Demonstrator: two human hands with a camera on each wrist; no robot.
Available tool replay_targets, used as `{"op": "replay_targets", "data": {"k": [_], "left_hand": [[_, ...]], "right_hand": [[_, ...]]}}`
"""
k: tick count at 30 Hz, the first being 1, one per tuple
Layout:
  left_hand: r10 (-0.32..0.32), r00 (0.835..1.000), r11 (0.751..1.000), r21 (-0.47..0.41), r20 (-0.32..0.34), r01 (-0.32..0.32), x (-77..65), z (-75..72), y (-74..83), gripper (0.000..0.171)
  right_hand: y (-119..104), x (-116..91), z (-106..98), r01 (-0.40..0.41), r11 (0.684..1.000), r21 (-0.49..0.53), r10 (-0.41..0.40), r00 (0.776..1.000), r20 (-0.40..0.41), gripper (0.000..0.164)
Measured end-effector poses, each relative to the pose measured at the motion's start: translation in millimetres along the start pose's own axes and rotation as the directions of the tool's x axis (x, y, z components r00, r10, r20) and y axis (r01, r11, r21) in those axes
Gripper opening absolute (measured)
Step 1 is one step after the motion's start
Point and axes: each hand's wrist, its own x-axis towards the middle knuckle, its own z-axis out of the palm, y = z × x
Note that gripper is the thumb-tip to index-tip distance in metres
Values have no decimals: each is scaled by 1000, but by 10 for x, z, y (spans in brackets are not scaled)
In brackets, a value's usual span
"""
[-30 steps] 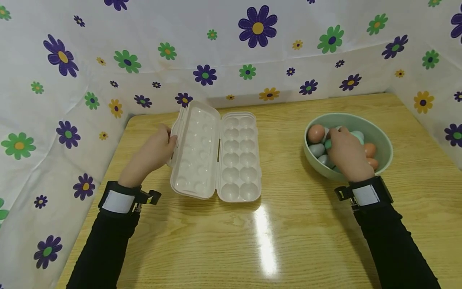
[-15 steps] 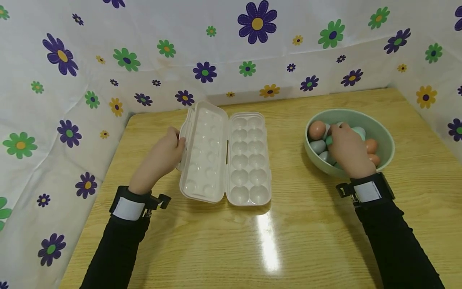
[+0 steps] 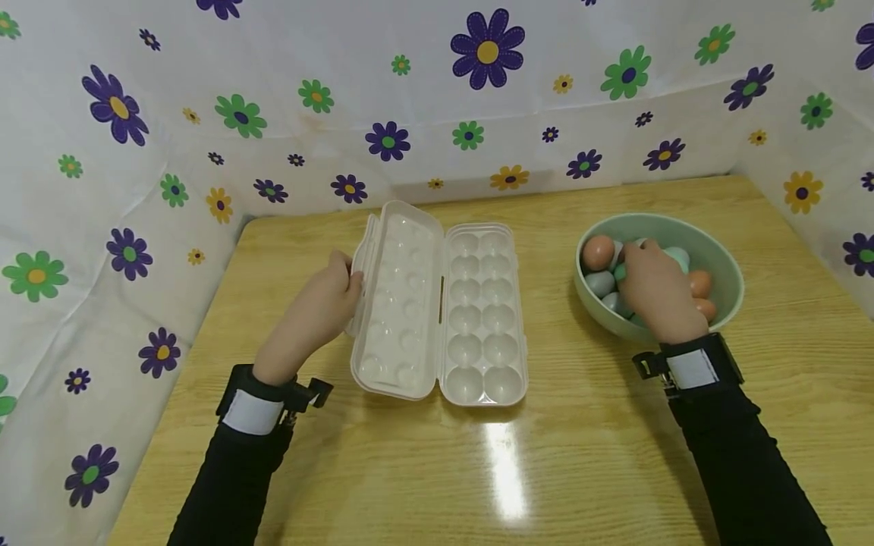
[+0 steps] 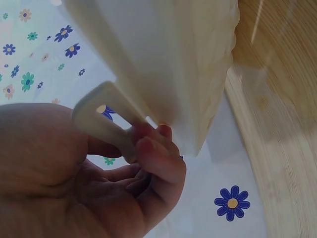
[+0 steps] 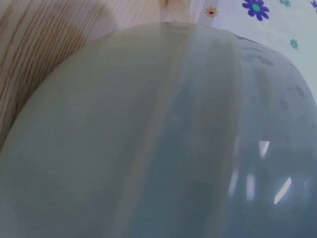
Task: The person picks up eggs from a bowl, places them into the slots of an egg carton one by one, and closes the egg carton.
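Observation:
An open white plastic egg carton [image 3: 440, 379] rests on the table, its tray of cups on the right and its lid [image 3: 399, 311] tilted up on the left. My left hand [image 3: 314, 315] grips the looped handle [image 4: 106, 111] at the lid's outer edge, fingers curled around it in the left wrist view. On the right, my right hand [image 3: 658, 292] reaches down into a pale green bowl [image 3: 727, 292] among grey, green and brown eggs [image 3: 598, 252]. Its fingertips are hidden, so I cannot tell whether they hold an egg. Only the bowl's outer wall [image 5: 99, 134] fills the right wrist view.
A light wooden table [image 3: 382, 478] carries the carton and the bowl. Behind and at both sides rises a white cloth [image 3: 423, 83] printed with flowers. The carton and the bowl stand apart, with bare table between them.
My left hand has pulled the egg carton to the right and slightly nearer to me. The right hand stays in the bowl, almost still.

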Motion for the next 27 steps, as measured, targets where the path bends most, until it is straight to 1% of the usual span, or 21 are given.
{"op": "replay_targets", "data": {"k": [6,11,21,27], "left_hand": [[-18,1000,1000,9,-2,18,-8,8,69,37],[-20,1000,1000,8,-4,20,-30,39,98,38],[-10,1000,1000,3,16,10,-51,74,109,38],[0,1000,1000,1,24,0,-56,95,155,38]], "right_hand": [[-12,2,-29,-26,1000,7,25,999,32,31],[-10,11,-19,-44,999,15,43,998,50,30],[-2,16,11,-38,999,1,38,999,14,29],[6,14,1,-45,999,-1,45,999,22,32]]}}
